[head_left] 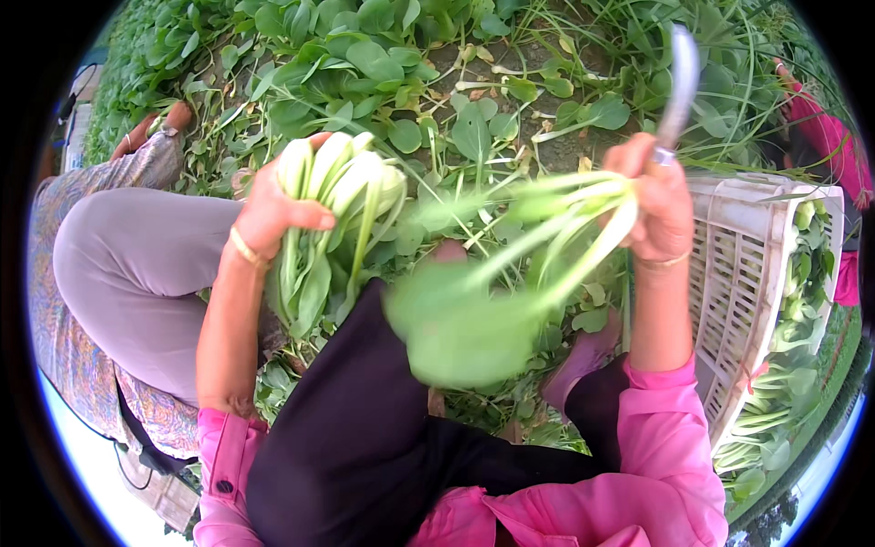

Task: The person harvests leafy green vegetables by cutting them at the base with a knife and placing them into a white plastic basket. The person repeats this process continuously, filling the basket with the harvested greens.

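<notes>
My left hand (273,208) is closed around a bunch of leafy greens (342,178), likely bok choy, with pale stems up and leaves hanging down. In my right hand (656,198) is a curved knife (680,82), its blade pointing up and its handle mostly hidden in my fist. The same hand also pinches a single leafy green plant (574,232) by its stem base. Its leaves (472,328) are blurred and spread to the left, above my dark-trousered knee.
A white plastic crate (735,225) filled with greens (772,390) stands at my right. Close on my left sits a person in grey trousers (137,267). A pink sleeve (824,137) of another person shows at far right. Growing plants (369,55) and cut leaves cover the soil ahead.
</notes>
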`<act>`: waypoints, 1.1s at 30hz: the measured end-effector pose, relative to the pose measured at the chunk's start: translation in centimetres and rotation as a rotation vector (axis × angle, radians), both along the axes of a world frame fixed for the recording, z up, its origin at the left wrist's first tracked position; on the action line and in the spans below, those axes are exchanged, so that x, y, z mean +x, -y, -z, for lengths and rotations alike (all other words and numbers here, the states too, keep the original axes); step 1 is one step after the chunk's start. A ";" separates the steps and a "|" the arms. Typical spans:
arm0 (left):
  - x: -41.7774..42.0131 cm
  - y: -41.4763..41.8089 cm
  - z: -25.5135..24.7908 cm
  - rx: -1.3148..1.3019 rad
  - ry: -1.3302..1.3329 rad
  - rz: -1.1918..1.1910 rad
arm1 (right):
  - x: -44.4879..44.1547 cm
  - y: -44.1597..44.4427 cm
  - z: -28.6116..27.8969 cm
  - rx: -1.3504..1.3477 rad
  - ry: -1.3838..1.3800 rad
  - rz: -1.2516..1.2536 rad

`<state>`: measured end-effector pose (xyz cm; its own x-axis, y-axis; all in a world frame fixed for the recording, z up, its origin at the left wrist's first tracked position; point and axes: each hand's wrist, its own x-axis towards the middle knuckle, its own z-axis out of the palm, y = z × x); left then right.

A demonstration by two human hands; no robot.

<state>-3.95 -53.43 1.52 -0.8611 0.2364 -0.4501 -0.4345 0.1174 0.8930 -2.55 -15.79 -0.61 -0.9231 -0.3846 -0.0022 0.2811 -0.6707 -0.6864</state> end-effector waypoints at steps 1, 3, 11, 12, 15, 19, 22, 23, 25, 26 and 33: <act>-0.3 -1.1 0.3 0.093 0.032 0.015 | 0.0 1.2 0.6 0.051 0.026 -0.098; -0.8 -2.9 1.8 0.124 0.114 0.070 | 0.6 4.5 1.3 0.190 0.179 -0.215; -0.3 -5.6 6.0 0.096 0.279 0.104 | 0.5 10.3 5.8 0.329 0.377 0.134; -0.3 -5.5 6.2 0.066 0.280 0.091 | 0.7 10.8 5.9 0.315 0.398 0.157; -0.5 -5.4 6.5 0.032 0.269 0.038 | 1.0 11.4 5.9 0.282 0.419 0.169; -0.3 -5.4 6.6 0.041 0.258 -0.018 | 1.1 12.2 6.2 0.293 0.397 0.167; 0.4 -6.1 6.5 0.015 0.187 -0.051 | 1.3 12.7 6.6 0.306 0.477 0.213; 0.5 -6.3 6.5 0.029 0.189 -0.078 | 1.4 13.2 6.9 0.312 0.528 0.254; 0.7 -6.3 6.2 0.049 0.186 -0.135 | 1.3 14.3 7.1 0.309 0.582 0.316; 0.7 -6.1 6.4 0.125 0.200 -0.175 | 1.4 14.9 7.1 0.305 0.587 0.341; 1.7 -5.8 6.8 -0.171 -0.004 -0.120 | 1.8 17.6 6.5 0.268 0.719 0.372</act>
<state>-2.21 -47.58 -5.31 -0.8804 0.0528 -0.4712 -0.4508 0.2149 0.8664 -0.77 -33.38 -7.10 -0.7287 0.0403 -0.6836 0.5028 -0.6462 -0.5741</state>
